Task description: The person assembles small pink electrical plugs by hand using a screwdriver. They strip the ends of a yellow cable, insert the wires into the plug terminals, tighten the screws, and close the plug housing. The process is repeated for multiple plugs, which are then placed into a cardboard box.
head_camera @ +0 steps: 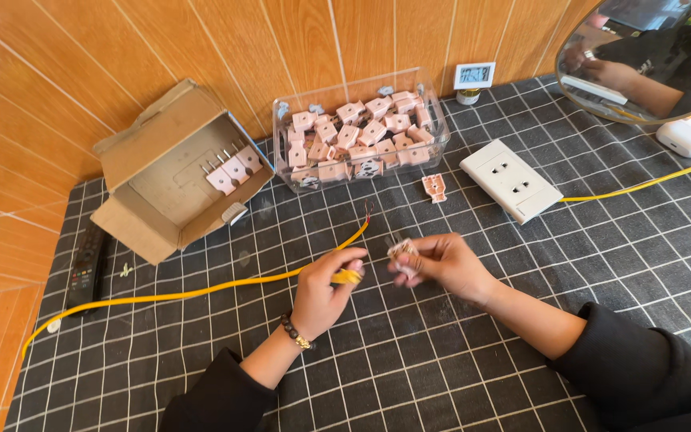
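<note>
Head view: left hand (325, 292) curled, fingertips pinched on the yellow cable (201, 292) near its stripped end (368, 212); right hand (441, 264) closed around a small pink plug (403, 254), just beside the left. Bare checked mat (441, 376) toward the near edge; plug bin (361, 132), cardboard box (177, 172) and white socket plate (511, 180) behind. Cable lengthwise left to right, bare tip pointing up-right toward the bin.

Warm orange-brown tiled wall (57, 72) runs along the back and wraps round the left side, pale grout lines catching bright, even light. Below it spreads a dark table covering (457, 376) with a white grid pattern. Up in the top right corner, an oval mirror (649, 60) leans in, throwing back a glimpse of the room.
</note>
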